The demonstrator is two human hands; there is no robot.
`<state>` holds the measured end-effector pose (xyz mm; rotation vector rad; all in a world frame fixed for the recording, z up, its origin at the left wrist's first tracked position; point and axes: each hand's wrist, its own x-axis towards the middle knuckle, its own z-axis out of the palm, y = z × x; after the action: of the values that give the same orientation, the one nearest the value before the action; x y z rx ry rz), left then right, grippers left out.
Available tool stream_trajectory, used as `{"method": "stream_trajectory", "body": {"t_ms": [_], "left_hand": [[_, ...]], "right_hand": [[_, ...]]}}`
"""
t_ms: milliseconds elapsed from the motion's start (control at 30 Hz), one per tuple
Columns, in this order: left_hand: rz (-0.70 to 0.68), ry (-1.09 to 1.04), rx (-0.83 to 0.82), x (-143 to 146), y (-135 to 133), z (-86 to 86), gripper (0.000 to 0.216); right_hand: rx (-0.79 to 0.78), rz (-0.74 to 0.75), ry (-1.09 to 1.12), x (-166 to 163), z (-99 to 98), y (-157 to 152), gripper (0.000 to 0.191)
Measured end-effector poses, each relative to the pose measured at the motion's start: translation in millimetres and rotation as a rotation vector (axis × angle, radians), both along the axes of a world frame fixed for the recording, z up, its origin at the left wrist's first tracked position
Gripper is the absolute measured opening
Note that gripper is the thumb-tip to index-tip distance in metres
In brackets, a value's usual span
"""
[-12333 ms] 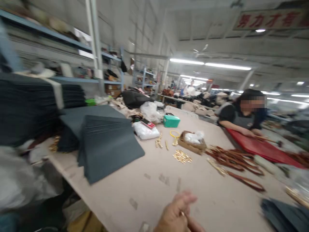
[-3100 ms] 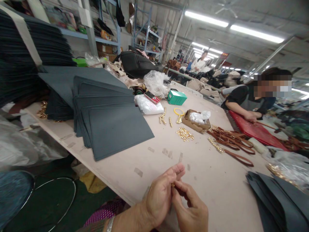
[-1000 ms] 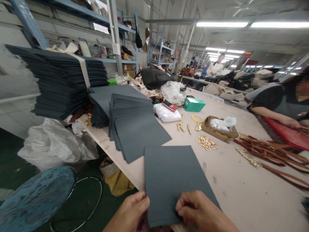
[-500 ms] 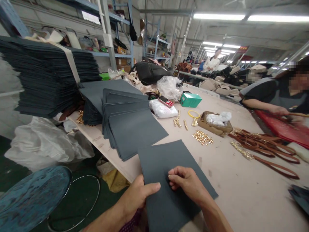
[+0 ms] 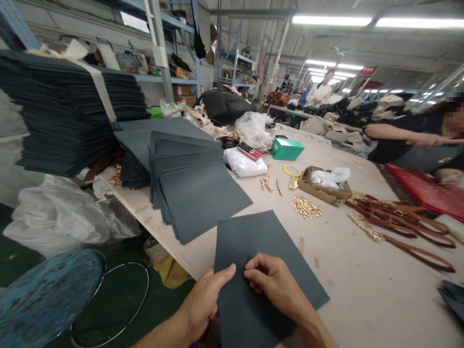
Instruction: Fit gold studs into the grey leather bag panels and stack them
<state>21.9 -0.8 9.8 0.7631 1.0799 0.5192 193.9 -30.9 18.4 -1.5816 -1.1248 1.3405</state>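
Note:
A dark grey-green sheet [image 5: 264, 241], flat and rectangular, lies partly over the table's front edge. My left hand [image 5: 203, 297] grips its left edge, thumb on top and fingers underneath. Over the middle of the sheet my right hand [image 5: 270, 280] is closed in a pinch; a tiny thing shows at the fingertips, too small to name. Beyond, to the left, similar sheets [image 5: 203, 198] lie fanned in overlapping piles. A scatter of small gold metal pieces [image 5: 305, 207] lies on the table past the sheet.
On the table [image 5: 348, 285] stand an open cardboard box [image 5: 322, 191] with plastic bags and a green box [image 5: 287, 148]. Brown straps [image 5: 402, 222] lie at right, near a co-worker's arm [image 5: 402, 133]. A tall strapped stack [image 5: 65, 116] rises at left, above a blue stool [image 5: 54, 295].
My right hand has shifted slightly left across the sheet, closer to my left thumb. The co-worker's arm at right has risen.

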Motion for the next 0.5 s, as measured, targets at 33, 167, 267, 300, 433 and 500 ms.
{"method": "stream_trajectory", "body": {"t_ms": [33,167,267,300,433,500], "left_hand": [[0.0,0.012,0.004,0,-1,-2.0,0.048],[-0.042,0.064,0.052,-3,-3,-5.9,0.057],[-0.078,0.1,0.179,-7,-5,-3.3,0.053],[-0.096,0.134,0.254,-8,-5,-1.7,0.052],[-0.218,0.227,0.619,-2,1,4.9,0.045],[-0.366,0.174,0.919,10,5,4.4,0.039]], "right_hand": [[0.003,-0.009,-0.023,-1,-1.3,-1,0.011],[0.015,-0.023,-0.087,-1,-7.6,-1,0.011],[-0.009,-0.038,-0.058,2,-6.8,1,0.009],[-0.004,-0.05,-0.079,4,-4.8,1,0.011],[0.14,-0.111,-0.419,20,4.6,-3,0.02],[0.194,-0.124,-0.508,32,3.4,-8,0.02]]}}
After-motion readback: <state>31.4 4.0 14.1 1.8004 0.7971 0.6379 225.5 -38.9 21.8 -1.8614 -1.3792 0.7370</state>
